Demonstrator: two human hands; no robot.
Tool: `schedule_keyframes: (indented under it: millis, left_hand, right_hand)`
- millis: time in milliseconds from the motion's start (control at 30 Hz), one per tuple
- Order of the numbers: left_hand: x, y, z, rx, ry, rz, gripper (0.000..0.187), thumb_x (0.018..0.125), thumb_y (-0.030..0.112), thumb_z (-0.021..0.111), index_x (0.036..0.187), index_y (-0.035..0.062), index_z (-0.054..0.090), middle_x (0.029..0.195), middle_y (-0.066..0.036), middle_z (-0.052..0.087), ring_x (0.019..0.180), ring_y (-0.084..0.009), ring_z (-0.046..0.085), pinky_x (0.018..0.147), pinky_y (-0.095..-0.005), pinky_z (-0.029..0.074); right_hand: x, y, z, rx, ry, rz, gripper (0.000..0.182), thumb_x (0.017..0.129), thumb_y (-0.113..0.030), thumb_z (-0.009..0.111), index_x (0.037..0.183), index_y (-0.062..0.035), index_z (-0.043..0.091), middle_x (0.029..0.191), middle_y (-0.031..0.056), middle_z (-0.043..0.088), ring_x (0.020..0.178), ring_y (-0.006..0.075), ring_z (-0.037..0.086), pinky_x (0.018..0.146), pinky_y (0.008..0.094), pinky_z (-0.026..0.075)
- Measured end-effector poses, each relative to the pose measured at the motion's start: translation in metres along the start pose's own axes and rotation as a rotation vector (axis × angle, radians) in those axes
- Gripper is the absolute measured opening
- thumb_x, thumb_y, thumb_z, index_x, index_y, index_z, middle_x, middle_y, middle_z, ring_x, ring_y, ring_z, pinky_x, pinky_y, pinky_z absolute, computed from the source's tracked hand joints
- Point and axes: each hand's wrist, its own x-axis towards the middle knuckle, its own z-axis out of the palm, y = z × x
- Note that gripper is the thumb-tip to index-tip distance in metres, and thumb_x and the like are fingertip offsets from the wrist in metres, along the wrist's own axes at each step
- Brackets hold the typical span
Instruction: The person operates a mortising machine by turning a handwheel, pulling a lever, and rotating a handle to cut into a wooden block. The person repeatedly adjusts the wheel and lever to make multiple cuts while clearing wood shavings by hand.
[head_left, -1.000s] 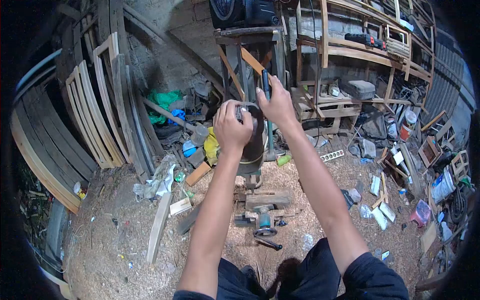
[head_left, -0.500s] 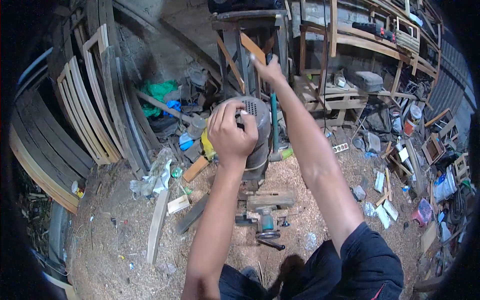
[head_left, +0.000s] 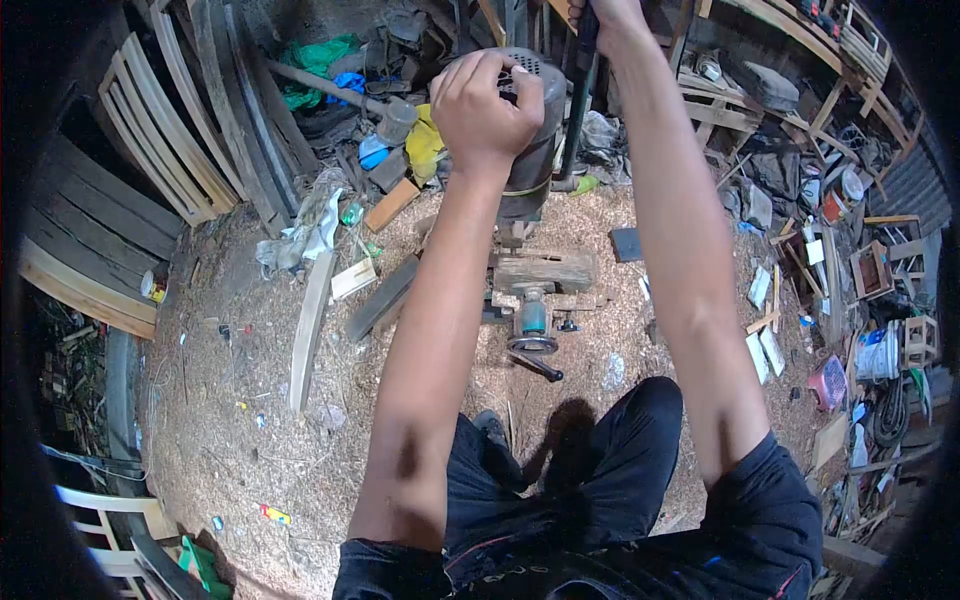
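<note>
A grey cylindrical motor (head_left: 528, 150) with a perforated end cover stands upright ahead of me. My left hand (head_left: 487, 108) is at its upper left, fingers curled over the rim and thumb bent near the holes. The surface under the fingers is hidden by the hand. To the right of the motor, at the top edge of the view, my right hand (head_left: 608, 22) is wrapped round a dark upright bar (head_left: 587, 45); part of that hand is cut off. Below the motor are a worn wooden block (head_left: 545, 268) and a handwheel (head_left: 533, 344) with a crank handle.
Sawdust and shavings cover the floor (head_left: 250, 430). Curved wooden slats (head_left: 165, 130) lean at the left. A long board (head_left: 313, 330) and a dark plank (head_left: 383, 298) lie near the machine. Wooden frames, a pink basket (head_left: 828, 382) and clutter line the right side.
My view has tilted downward, so the machine sits higher in it. My left hand has stayed at the motor. My right hand's fingers now wrap round the dark bar.
</note>
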Motion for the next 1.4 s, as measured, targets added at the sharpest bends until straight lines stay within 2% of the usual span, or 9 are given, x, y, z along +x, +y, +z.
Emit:
schedule_keyframes:
  millis: [67, 200, 400, 533, 767, 1167, 1300, 1333, 1400]
  left_hand:
    - [-0.002, -0.001, 0.000, 0.007, 0.007, 0.018, 0.018, 0.079, 0.023, 0.058, 0.078, 0.0089, 0.069, 0.080, -0.010, 0.069, 0.078, -0.0336, 0.066, 0.074, -0.0406, 0.049]
    - [-0.004, -0.003, 0.003, 0.006, 0.048, 0.046, 0.018, 0.079, 0.023, 0.058, 0.078, 0.0085, 0.069, 0.080, -0.010, 0.069, 0.077, -0.0329, 0.066, 0.072, -0.0399, 0.049]
    - [-0.006, -0.005, 0.003, 0.020, 0.019, 0.039, 0.014, 0.074, 0.020, 0.060, 0.074, 0.0071, 0.067, 0.081, -0.009, 0.070, 0.079, -0.0295, 0.067, 0.074, -0.0388, 0.049]
    - [-0.010, -0.008, 0.005, -0.005, 0.073, 0.075, 0.017, 0.080, 0.022, 0.057, 0.076, 0.0106, 0.069, 0.077, -0.007, 0.068, 0.074, -0.0317, 0.065, 0.068, -0.0399, 0.048]
    - [-0.015, -0.011, 0.006, 0.006, 0.092, 0.098, 0.017, 0.080, 0.022, 0.056, 0.074, 0.0111, 0.069, 0.076, -0.007, 0.067, 0.072, -0.0306, 0.064, 0.068, -0.0398, 0.047]
    - [-0.018, -0.010, 0.003, 0.003, 0.047, 0.090, 0.017, 0.079, 0.022, 0.057, 0.073, 0.0113, 0.069, 0.077, -0.007, 0.068, 0.073, -0.0301, 0.066, 0.069, -0.0402, 0.048]
    - [-0.018, -0.002, -0.002, -0.024, 0.020, 0.068, 0.018, 0.079, 0.020, 0.057, 0.075, 0.0039, 0.066, 0.078, -0.014, 0.067, 0.075, -0.0348, 0.065, 0.069, -0.0425, 0.050]
    - [-0.015, 0.000, -0.005, -0.029, 0.018, 0.063, 0.019, 0.079, 0.019, 0.057, 0.076, 0.0007, 0.064, 0.077, -0.017, 0.066, 0.075, -0.0368, 0.064, 0.069, -0.0436, 0.050]
    - [-0.016, 0.000, -0.008, -0.020, 0.001, 0.074, 0.020, 0.079, 0.019, 0.057, 0.075, 0.0006, 0.064, 0.077, -0.017, 0.065, 0.074, -0.0364, 0.064, 0.068, -0.0436, 0.049]
  right_hand:
    - [-0.013, 0.006, 0.007, -0.046, 0.152, -0.079, 0.034, 0.093, -0.035, 0.052, 0.074, -0.0075, 0.060, 0.060, 0.0040, 0.053, 0.049, 0.0167, 0.046, 0.050, 0.0329, 0.035]
    - [-0.037, 0.005, 0.007, -0.008, 0.128, -0.142, 0.043, 0.093, -0.034, 0.054, 0.058, -0.0087, 0.055, 0.054, 0.0003, 0.047, 0.048, 0.0125, 0.044, 0.049, 0.0311, 0.032]
    - [-0.046, 0.012, 0.005, 0.081, 0.098, -0.206, 0.038, 0.093, -0.030, 0.055, 0.062, -0.0081, 0.056, 0.055, -0.0001, 0.048, 0.047, 0.0108, 0.042, 0.047, 0.0287, 0.031]
    - [-0.060, 0.012, 0.002, 0.125, 0.056, -0.216, 0.034, 0.094, -0.028, 0.054, 0.066, -0.0099, 0.056, 0.056, -0.0017, 0.047, 0.048, 0.0100, 0.041, 0.047, 0.0278, 0.031]
    - [-0.091, 0.016, -0.001, 0.195, 0.024, -0.318, 0.032, 0.099, -0.025, 0.048, 0.081, -0.0025, 0.062, 0.062, -0.0004, 0.049, 0.052, 0.0088, 0.042, 0.049, 0.0260, 0.032]
    - [-0.150, 0.032, -0.021, 0.186, -0.036, -0.367, 0.032, 0.100, -0.020, 0.049, 0.074, -0.0062, 0.061, 0.059, 0.0003, 0.050, 0.050, 0.0085, 0.042, 0.049, 0.0248, 0.031]
    - [-0.170, 0.050, -0.038, 0.144, -0.051, -0.396, 0.041, 0.098, -0.034, 0.052, 0.076, -0.0005, 0.059, 0.068, 0.0059, 0.054, 0.063, 0.0159, 0.050, 0.061, 0.0296, 0.039]
    - [-0.186, 0.044, -0.031, 0.313, -0.049, -0.361, 0.023, 0.093, -0.015, 0.054, 0.074, -0.0011, 0.057, 0.068, 0.0048, 0.050, 0.065, 0.0140, 0.045, 0.062, 0.0276, 0.035]
    - [-0.197, 0.046, -0.030, 0.313, -0.050, -0.349, 0.026, 0.093, -0.017, 0.054, 0.074, -0.0009, 0.055, 0.069, 0.0056, 0.050, 0.066, 0.0142, 0.045, 0.062, 0.0280, 0.035]
